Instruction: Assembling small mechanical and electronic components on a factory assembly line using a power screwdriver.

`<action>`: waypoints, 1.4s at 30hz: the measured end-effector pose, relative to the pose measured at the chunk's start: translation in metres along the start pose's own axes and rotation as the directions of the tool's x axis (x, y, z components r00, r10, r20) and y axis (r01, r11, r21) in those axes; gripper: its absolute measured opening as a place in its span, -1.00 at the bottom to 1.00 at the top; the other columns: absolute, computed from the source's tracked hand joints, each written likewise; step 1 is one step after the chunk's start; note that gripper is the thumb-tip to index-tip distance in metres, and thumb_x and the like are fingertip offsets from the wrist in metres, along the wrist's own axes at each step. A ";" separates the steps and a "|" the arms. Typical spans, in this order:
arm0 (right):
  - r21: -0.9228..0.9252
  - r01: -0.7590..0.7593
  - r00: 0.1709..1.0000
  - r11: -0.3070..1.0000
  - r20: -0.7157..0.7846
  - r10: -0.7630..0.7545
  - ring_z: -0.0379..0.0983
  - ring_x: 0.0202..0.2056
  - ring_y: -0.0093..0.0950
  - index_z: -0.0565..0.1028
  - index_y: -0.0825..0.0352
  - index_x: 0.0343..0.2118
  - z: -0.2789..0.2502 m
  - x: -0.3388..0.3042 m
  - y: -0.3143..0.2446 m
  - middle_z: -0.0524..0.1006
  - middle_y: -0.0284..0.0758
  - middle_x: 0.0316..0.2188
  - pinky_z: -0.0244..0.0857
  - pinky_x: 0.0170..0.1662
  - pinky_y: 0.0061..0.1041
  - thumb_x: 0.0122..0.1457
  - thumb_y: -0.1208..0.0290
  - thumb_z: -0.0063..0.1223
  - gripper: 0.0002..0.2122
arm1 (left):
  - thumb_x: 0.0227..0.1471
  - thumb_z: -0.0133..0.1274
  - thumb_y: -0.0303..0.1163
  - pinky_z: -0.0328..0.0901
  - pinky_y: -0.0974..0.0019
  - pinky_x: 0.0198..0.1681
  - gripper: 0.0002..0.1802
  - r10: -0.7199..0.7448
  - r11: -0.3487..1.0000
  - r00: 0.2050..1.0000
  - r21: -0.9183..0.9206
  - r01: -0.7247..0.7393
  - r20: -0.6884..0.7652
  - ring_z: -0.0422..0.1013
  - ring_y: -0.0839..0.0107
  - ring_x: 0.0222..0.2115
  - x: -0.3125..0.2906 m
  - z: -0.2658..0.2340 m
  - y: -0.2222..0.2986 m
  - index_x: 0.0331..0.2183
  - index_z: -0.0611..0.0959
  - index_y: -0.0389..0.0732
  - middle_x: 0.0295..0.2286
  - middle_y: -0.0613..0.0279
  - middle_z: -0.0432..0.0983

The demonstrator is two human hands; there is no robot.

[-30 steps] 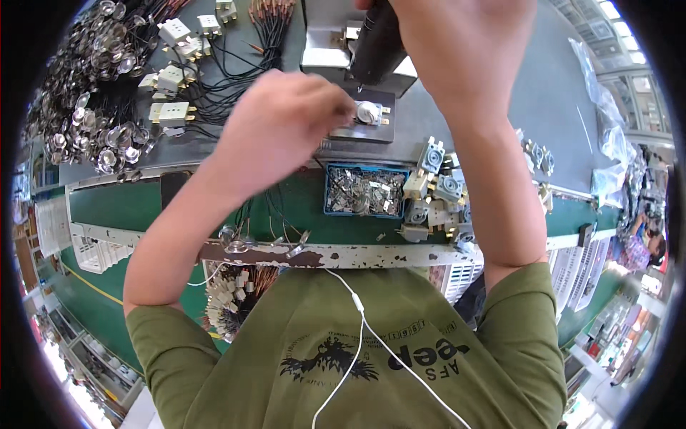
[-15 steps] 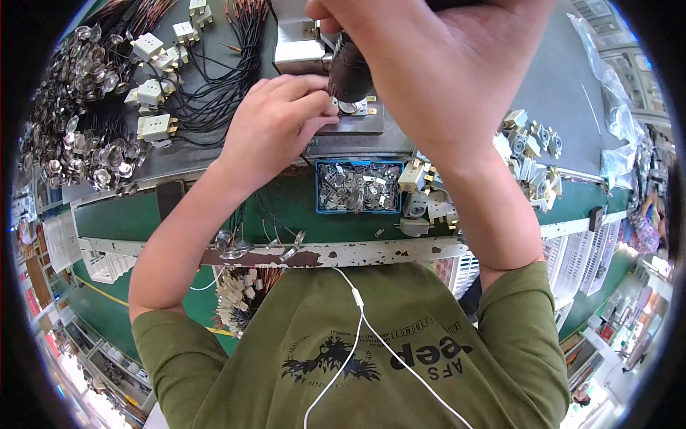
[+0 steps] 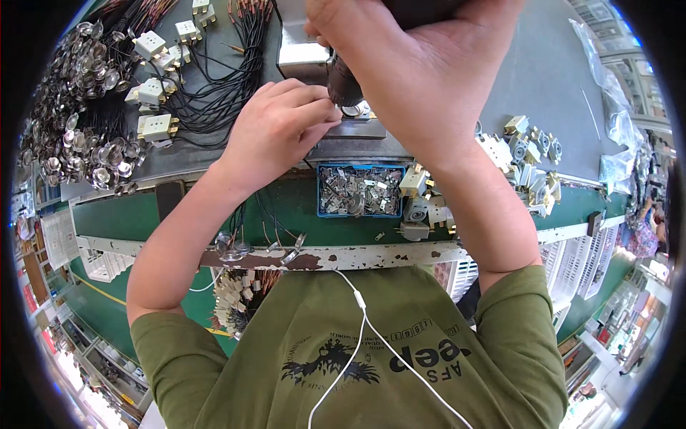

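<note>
My right hand (image 3: 421, 86) is wrapped round a black power-tool-like body (image 3: 346, 84), probably an electric screwdriver, its lower end pointing down at a small part with a round metal piece (image 3: 355, 109). That part sits on a metal block (image 3: 357, 129) on the bench. From the left, my left hand (image 3: 282, 129) reaches to the same spot, thumb and fingertips pinched close beside the tool's end. What lies between those fingertips is hidden. Just below the block, a blue tray (image 3: 321, 211) holds small metal clips.
Left of my hands lie black wires (image 3: 214, 100) with white terminal blocks (image 3: 156, 127) and a heap of shiny round metal caps (image 3: 100, 154). More white blocks (image 3: 525, 168) are piled right of my right forearm. Clear plastic (image 3: 620, 136) lies at the right edge.
My right hand and the tool have shifted slightly left and up, uncovering more of the white blocks on the right. My left hand stays at the part, its fingertips pinched.
</note>
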State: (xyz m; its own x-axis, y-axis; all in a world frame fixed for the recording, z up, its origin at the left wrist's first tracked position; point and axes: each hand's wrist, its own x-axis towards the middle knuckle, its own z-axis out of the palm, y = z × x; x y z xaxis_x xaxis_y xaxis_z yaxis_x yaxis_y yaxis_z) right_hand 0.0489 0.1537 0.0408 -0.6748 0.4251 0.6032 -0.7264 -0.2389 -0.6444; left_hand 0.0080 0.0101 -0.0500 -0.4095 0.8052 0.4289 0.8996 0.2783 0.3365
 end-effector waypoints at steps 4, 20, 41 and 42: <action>-0.043 -0.017 0.999 0.999 0.028 0.018 0.56 -0.32 -0.55 0.19 0.34 0.18 0.000 -0.001 0.002 0.55 -0.30 -0.26 0.51 -0.33 -0.57 0.13 0.68 0.24 -0.41 | -0.04 0.26 -0.44 0.33 0.20 -0.19 -0.86 -0.024 1.000 1.000 0.019 0.023 0.013 0.48 0.29 -0.23 -0.004 0.001 -0.003 -0.33 0.68 -0.09 -0.28 0.38 0.59; -0.201 -0.043 0.975 0.979 0.205 0.085 0.57 -0.33 -0.54 0.20 0.36 0.16 -0.018 0.022 0.011 0.55 -0.29 -0.27 0.50 -0.34 -0.57 0.12 0.70 0.24 -0.42 | 0.02 0.27 -0.38 0.38 0.13 -0.12 -0.81 -0.103 0.992 0.995 -0.071 0.103 0.000 0.50 0.18 -0.19 -0.003 0.005 -0.006 -0.29 0.64 -0.17 -0.29 0.23 0.58; 0.275 -0.099 0.948 0.956 0.318 0.007 0.60 -0.35 -0.49 0.32 0.48 0.02 -0.010 0.016 0.031 0.61 -0.17 -0.26 0.51 -0.35 -0.56 0.09 0.76 0.29 -0.54 | 0.10 0.24 -0.22 0.45 0.00 -0.14 -0.65 -0.309 0.940 0.894 -0.037 0.338 0.323 0.56 -0.01 -0.20 0.019 -0.010 0.002 -0.16 0.61 -0.25 -0.33 0.00 0.62; 0.276 -0.095 0.948 0.957 0.317 0.002 0.60 -0.35 -0.49 0.32 0.48 0.02 -0.013 0.012 0.026 0.61 -0.17 -0.26 0.51 -0.35 -0.56 0.09 0.76 0.29 -0.54 | 0.09 0.25 -0.21 0.45 0.01 -0.13 -0.64 -0.266 0.958 0.927 -0.037 0.286 0.263 0.56 -0.01 -0.21 0.015 -0.006 0.000 -0.17 0.61 -0.25 -0.33 0.00 0.62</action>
State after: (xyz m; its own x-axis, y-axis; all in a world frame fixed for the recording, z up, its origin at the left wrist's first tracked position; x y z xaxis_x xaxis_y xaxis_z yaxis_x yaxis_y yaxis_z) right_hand 0.0238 0.1639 0.0256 -0.6829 0.1255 0.7196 -0.6667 -0.5097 -0.5438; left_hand 0.0004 0.0189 -0.0384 -0.5794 0.8104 0.0873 0.7390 0.4771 0.4757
